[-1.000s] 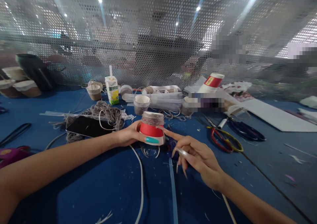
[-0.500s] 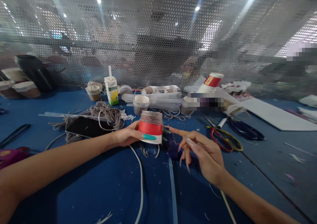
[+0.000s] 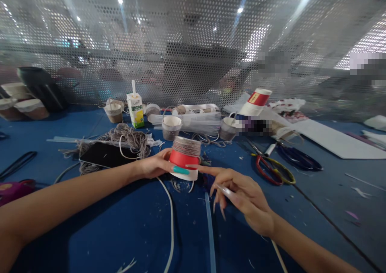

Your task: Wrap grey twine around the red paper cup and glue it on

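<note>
Our left hand holds the cup; our right hand, fingers loosely apart, points one finger at its right side.

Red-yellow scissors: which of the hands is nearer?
Right. The right hand is near the scissors, on their left; the left hand is farther left, holding the cup.

I'm in a craft workshop, judging by my cord-wound cup, scissors right, tangled cord left, and scrap-strewn blue surface.
</note>
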`<state>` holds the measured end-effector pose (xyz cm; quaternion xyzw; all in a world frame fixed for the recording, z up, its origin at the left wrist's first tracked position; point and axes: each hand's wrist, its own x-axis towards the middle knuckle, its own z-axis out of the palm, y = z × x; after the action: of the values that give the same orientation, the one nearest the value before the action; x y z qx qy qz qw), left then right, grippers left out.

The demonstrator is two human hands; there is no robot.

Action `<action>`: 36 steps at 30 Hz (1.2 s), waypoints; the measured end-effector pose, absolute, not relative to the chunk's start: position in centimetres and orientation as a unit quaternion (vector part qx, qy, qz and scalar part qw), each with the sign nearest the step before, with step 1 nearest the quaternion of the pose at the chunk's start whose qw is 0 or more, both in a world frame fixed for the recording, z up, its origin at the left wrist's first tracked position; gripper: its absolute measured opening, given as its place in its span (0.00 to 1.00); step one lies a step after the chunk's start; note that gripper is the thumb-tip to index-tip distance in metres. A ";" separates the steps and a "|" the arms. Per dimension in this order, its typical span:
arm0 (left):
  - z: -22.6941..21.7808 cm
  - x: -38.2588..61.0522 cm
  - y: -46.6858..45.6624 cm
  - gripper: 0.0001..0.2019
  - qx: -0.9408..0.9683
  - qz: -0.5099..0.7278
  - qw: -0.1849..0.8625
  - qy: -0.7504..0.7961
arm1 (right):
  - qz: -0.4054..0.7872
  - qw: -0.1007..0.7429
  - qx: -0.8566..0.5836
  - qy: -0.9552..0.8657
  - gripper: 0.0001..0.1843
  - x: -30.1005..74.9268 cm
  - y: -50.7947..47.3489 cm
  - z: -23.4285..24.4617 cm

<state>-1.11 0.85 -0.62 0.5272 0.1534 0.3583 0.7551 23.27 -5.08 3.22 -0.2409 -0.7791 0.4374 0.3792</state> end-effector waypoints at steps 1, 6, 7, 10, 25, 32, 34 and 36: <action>-0.6 -1.1 0.8 0.27 0.527 0.353 0.758 0.152 | 0.439 0.373 -0.240 -0.781 0.11 23.2 -5.1 3.2; -0.7 -1.2 0.9 0.27 0.519 0.351 0.767 0.139 | 0.422 0.370 -0.245 -0.791 0.11 23.5 -4.6 3.0; -0.7 -1.3 0.9 0.28 0.520 0.351 0.766 0.141 | 0.415 0.373 -0.236 -0.795 0.12 23.6 -4.5 3.1; -0.6 -1.2 0.9 0.29 0.523 0.345 0.765 0.150 | 0.388 0.357 -0.200 -0.826 0.17 23.8 -4.3 3.3; 0.6 0.0 -0.2 0.25 0.549 0.376 0.704 0.247 | 0.205 0.281 -0.231 -0.909 0.09 23.1 -4.5 3.4; 0.8 0.3 -0.5 0.30 0.560 0.386 0.674 0.288 | 0.167 0.262 -0.226 -0.923 0.09 23.1 -4.7 3.5; 0.8 0.4 -0.5 0.31 0.562 0.397 0.664 0.292 | 0.154 0.244 -0.241 -0.927 0.10 23.1 -4.8 3.5; 0.6 0.5 -0.5 0.32 0.561 0.414 0.656 0.290 | 0.146 0.245 -0.266 -0.921 0.10 23.0 -4.8 3.4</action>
<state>0.51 -0.46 0.58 0.5609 0.2903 0.4140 0.6555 23.02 -4.82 3.40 -0.2664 -0.9207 0.1464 0.2449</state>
